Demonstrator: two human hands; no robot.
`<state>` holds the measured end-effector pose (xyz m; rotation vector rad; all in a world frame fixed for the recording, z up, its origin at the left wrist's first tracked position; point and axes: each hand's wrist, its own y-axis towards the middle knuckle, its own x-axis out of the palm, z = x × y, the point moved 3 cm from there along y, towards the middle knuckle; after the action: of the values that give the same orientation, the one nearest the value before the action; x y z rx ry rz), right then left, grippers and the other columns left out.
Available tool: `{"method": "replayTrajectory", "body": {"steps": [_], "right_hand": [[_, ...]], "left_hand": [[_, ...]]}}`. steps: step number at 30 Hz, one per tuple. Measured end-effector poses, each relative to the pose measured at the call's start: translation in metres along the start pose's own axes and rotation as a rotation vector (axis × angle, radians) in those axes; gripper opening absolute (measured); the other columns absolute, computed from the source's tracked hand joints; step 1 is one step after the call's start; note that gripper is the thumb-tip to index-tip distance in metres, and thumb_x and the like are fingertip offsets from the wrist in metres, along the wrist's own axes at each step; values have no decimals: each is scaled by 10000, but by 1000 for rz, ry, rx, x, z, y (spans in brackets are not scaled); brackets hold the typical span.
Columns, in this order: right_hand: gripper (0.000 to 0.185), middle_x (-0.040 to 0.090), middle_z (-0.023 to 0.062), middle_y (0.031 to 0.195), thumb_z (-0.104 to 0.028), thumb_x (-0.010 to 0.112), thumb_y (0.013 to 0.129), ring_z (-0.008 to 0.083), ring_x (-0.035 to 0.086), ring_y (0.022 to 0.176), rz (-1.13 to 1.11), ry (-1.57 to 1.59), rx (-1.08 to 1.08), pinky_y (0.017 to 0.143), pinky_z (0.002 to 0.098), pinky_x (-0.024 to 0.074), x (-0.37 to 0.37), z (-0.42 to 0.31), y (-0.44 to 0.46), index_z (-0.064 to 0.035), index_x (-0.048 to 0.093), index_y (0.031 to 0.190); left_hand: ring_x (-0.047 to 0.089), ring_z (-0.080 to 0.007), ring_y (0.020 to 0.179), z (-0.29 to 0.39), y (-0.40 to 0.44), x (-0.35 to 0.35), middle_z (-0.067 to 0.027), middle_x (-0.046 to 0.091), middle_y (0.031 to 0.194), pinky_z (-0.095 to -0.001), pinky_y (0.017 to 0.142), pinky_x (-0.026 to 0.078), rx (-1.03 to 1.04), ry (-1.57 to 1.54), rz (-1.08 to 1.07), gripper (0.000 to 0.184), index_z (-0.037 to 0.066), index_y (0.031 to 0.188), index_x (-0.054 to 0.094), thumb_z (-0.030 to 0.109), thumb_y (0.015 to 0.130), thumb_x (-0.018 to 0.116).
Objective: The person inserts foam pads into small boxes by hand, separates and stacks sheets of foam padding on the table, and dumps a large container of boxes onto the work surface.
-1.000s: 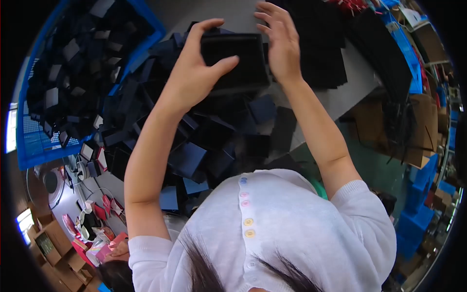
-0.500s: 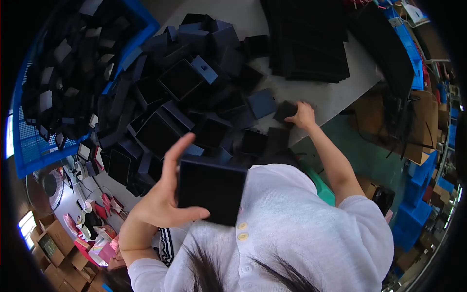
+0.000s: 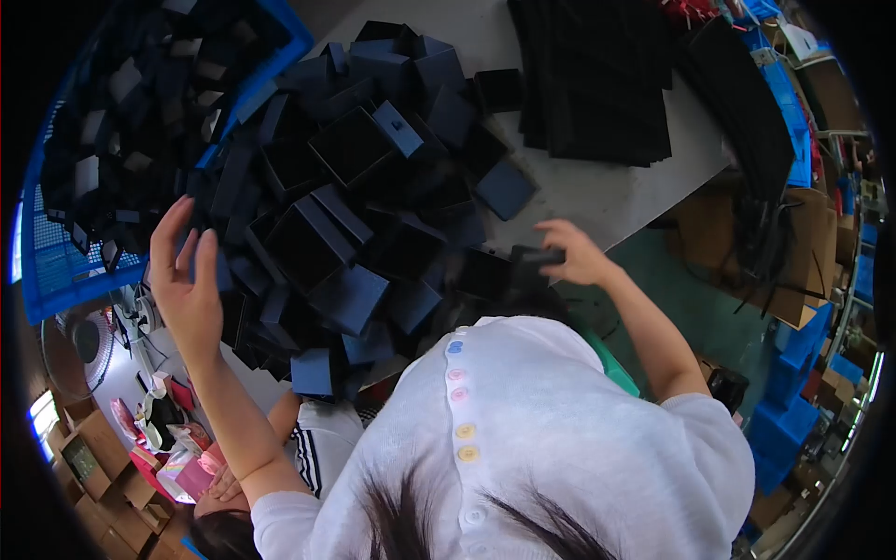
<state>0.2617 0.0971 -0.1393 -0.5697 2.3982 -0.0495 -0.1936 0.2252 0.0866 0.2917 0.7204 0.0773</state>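
Note:
My left hand is raised over the left side of the pile, fingers apart, with nothing in it. Dark blue open-topped boxes lie heaped and tilted at many angles to its right. My right hand is at the table's near edge, thumb and fingers closed on a small black flat piece, seen nearly edge-on and blurred. Another dark square piece, bluish, lies on the table just beyond that hand.
A blue plastic crate full of small dark boxes stands at the left. Stacked black sheets lie at the far side of the grey table. Another person's striped sleeve shows at lower left. Cardboard boxes stand at the right.
The left hand has let go of the dark box it held before my chest and moved up and left. The right hand has lifted the black piece and drawn it slightly nearer.

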Motion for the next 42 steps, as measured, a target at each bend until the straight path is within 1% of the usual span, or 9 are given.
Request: {"method": "replayTrajectory", "body": {"steps": [2,10,14,19,26,28,31,35,42], "right_hand": [[334,356,214,1417,-112,781,605,396,436,1221,-170,-213,109,988,424,410,38,14,-12,-49,613,888],[315,590,149,1119,-72,745,609,340,555,1029,-103,-263,392,871,416,480,24,-16,-16,-50,630,901],[286,616,163,1026,38,688,522,355,568,963,646,-358,-195,788,397,485,-63,-125,16,-9,581,783],[131,624,191,1101,-54,652,611,332,616,983,602,-507,-793,836,410,499,-65,-219,56,-7,548,674],[101,623,191,1155,-36,675,744,337,601,1088,380,-423,-947,967,472,458,-79,-241,45,-12,581,771],[270,620,234,1126,-85,708,756,371,606,1073,467,-115,-900,933,509,477,-95,-229,33,13,565,962],[460,608,256,1128,-175,736,770,451,566,1098,1152,-333,-830,937,541,465,-116,-236,27,49,528,1115],[248,625,116,1163,-145,576,789,376,525,1183,572,-683,-682,1031,514,371,-112,-234,43,-97,701,998],[601,537,177,1296,131,387,665,403,458,1238,1126,-547,-205,1055,451,359,-161,-172,4,-1,599,1212]], "left_hand": [[536,-239,1189,11,3,9,-104,552,1274,-377,1005,430,60,85,-55,286,58,1155,624,157,887,628],[626,-197,1041,-3,5,-29,-134,656,1104,-297,896,503,-45,-205,180,239,17,1127,638,119,914,600],[607,-277,1084,45,-26,35,-187,585,1190,-374,923,506,-294,-982,-200,331,-17,1233,530,83,917,524],[518,-150,1107,82,-58,154,-32,588,1145,-335,974,387,-963,-1509,-722,453,81,1288,497,348,931,577],[561,-185,1123,87,-15,144,-79,574,1236,-328,964,461,-676,-1558,-315,355,115,1355,468,151,1005,423],[527,-187,1175,93,-13,137,-64,536,1296,-346,986,446,-699,-1601,-302,388,144,1398,419,144,1010,405],[506,-187,1198,108,-15,147,-51,505,1337,-360,1005,432,-643,-1679,-351,406,166,1419,390,149,1013,395],[509,-164,1172,157,-14,187,-75,528,1303,-288,985,407,-580,-1796,-606,408,68,1395,414,223,1019,394],[517,-182,1197,160,16,220,-64,530,1313,-334,1036,392,-584,-1711,-538,403,71,1409,377,210,1033,337]]}}
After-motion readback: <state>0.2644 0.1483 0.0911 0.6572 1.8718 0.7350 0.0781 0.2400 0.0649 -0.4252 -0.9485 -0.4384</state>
